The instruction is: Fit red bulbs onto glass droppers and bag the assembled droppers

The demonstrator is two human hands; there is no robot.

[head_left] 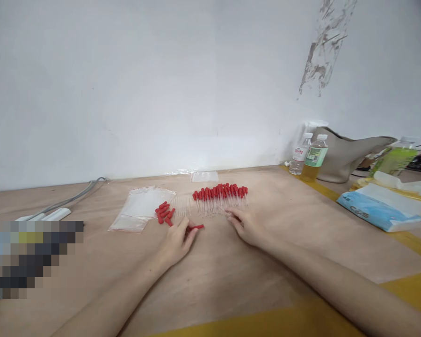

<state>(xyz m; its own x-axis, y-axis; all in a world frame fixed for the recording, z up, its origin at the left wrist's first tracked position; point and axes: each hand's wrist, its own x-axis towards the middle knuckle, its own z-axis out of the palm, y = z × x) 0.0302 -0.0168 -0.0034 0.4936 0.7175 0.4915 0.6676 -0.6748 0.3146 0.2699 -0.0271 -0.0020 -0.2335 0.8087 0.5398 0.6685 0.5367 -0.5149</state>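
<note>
My left hand [177, 241] is closed round a red rubber dropper bulb [198, 227], whose narrow end points right. Beside its fingertips lies a small pile of red rubber bulbs [163, 213]. Several bare glass dropper tubes [181, 206] rest side by side just beyond this hand. My right hand [247, 227] has its thumb and fingers pinched on a thin, clear glass tube [226, 211], only faintly visible. Past the right fingertips, a row of glass droppers with red bulbs [220, 193] lies with the bulbs toward the wall.
Clear plastic bags [133, 210] lie left of the bulbs, and a small bag [204, 176] sits by the wall. Bottles [314, 159], a grey container [337, 161] and a tissue pack [379, 210] stand at the right. A grey cable [80, 191] runs at the left.
</note>
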